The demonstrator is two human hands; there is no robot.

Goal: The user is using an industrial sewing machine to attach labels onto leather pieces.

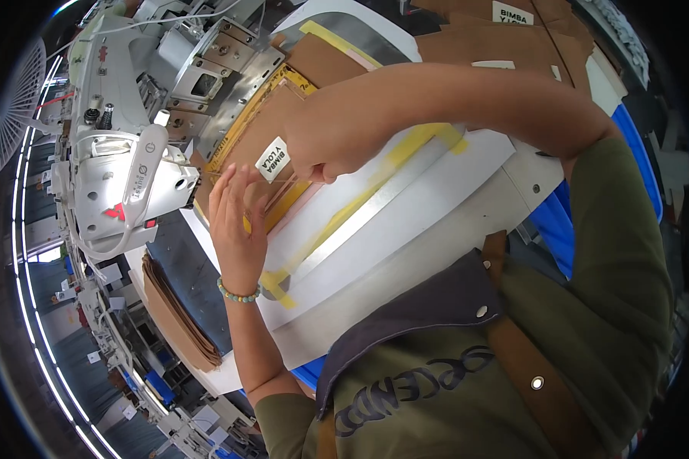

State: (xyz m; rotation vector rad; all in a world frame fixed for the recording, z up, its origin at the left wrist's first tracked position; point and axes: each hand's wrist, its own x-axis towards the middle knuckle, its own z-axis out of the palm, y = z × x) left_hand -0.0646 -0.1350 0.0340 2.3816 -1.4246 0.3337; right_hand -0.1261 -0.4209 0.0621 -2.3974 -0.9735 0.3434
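Note:
A brown fabric piece (pixel 262 128) with a small white label (pixel 273 158) lies in a yellow-edged template (pixel 241 126) beside a white sewing machine (pixel 134 168). My left hand (pixel 237 218), a beaded bracelet at its wrist, rests near the lower end of the fabric with its fingers stretched out. Over the fabric's right side, my right hand (pixel 325 141) is bent down with curled fingers close to the label. What those fingers hold, if anything, is hidden beneath the hand.
Under the template spreads a white sheet (pixel 475 164) with yellow tape strips (pixel 344 218). Stacked brown pieces (pixel 177 314) lie at the lower left. More brown labelled pieces (pixel 505 46) lie at the far right. A metal clamp assembly (pixel 226 50) stands beyond the template; a white fan (pixel 14 107) is far left.

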